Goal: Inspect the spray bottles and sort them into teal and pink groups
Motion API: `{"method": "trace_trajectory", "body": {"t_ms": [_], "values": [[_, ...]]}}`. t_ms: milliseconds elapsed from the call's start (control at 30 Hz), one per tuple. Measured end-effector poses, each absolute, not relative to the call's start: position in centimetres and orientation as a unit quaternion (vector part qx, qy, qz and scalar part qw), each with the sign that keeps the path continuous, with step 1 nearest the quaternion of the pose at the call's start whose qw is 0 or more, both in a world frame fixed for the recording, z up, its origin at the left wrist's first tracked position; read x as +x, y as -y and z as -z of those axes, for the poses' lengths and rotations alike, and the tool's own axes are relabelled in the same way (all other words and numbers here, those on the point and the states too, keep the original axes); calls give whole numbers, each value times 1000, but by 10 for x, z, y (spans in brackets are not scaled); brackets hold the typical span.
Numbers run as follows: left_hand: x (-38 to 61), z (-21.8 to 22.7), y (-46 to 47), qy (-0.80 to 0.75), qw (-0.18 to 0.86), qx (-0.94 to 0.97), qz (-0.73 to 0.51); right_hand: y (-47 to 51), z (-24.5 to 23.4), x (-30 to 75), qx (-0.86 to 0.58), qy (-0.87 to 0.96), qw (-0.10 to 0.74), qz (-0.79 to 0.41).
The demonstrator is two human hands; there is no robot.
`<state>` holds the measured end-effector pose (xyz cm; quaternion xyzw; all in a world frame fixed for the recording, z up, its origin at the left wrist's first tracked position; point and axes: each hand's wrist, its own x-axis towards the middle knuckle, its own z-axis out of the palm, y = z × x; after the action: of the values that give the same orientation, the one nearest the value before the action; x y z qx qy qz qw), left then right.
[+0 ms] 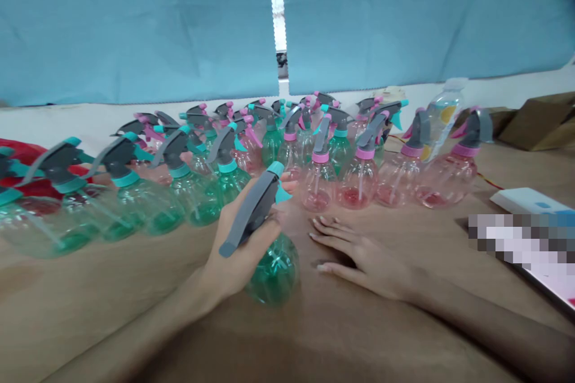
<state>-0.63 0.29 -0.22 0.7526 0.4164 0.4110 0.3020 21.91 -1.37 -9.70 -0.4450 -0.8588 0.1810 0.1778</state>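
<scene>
My left hand [242, 239] grips a green plastic spray bottle [274, 269] by its grey trigger head, tilting it over the brown tabletop [90, 275]. My right hand [354, 251] lies flat on the tabletop, fingers apart and holding nothing, just below a row of pink-tinted spray bottles [353, 182]. Its fingertips stop short of those bottles. Green spray bottles [153, 203] lie in a slanted row to the left of my left hand, with more spray bottles standing behind.
A clear plastic bottle [442, 119] stands behind the pink row. At the right lie a white flat box [530, 203], a pixelated blurred object [516, 245] and brown cardboard [539, 122]. A red bag [22, 155] sits far left, and a blue cloth backdrop [135, 24] hangs behind.
</scene>
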Motion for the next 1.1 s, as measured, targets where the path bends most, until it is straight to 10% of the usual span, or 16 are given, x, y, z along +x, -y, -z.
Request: {"method": "trace_trajectory", "body": {"t_ms": [1100], "values": [[-6, 3, -4, -426, 290, 759, -398, 15, 96, 219, -441, 851, 209, -194]]}}
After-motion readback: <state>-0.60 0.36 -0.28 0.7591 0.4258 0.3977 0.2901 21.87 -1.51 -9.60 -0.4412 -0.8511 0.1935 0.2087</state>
